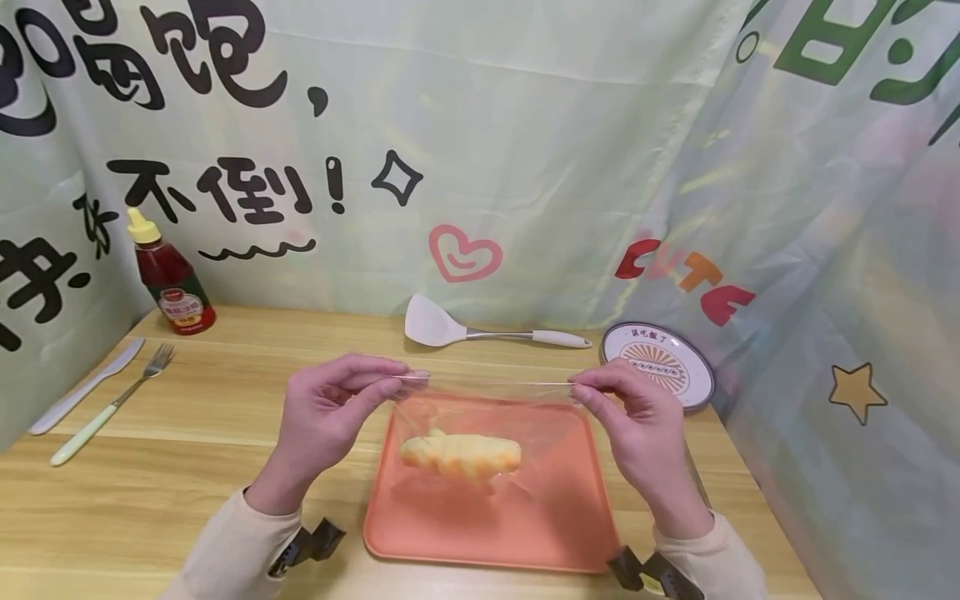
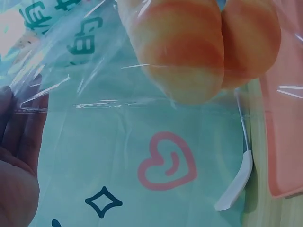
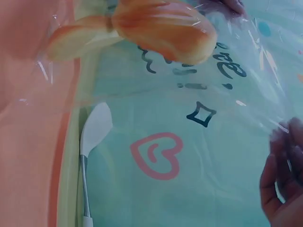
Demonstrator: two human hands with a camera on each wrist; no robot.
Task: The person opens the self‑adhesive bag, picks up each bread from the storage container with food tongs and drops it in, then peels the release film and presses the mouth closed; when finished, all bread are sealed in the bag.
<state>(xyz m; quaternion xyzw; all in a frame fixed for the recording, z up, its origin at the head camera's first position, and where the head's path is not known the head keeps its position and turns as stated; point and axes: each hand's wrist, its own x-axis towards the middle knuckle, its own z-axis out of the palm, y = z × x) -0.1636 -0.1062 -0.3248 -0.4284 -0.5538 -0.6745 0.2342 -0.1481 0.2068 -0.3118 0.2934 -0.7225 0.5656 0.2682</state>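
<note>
A clear plastic bag [image 1: 480, 417] hangs above an orange tray [image 1: 487, 517] with a golden bread roll [image 1: 459, 456] inside it. My left hand [image 1: 352, 392] pinches the bag's top left corner. My right hand [image 1: 611, 400] pinches the top right corner, and the upper edge is stretched taut between them. In the left wrist view the roll [image 2: 199, 42] fills the top behind the film [image 2: 71, 80], with my fingers [image 2: 19, 142] at the left edge. The right wrist view has the roll [image 3: 156, 28] at the top and my fingers [image 3: 284, 179] at the lower right.
A white spatula [image 1: 450, 329] lies behind the tray by the printed curtain. A round plate [image 1: 660, 362] sits at the back right. A ketchup bottle [image 1: 168, 279] stands at the back left, with a knife [image 1: 86, 385] and fork [image 1: 112, 404] near the left edge of the wooden table [image 1: 187, 467].
</note>
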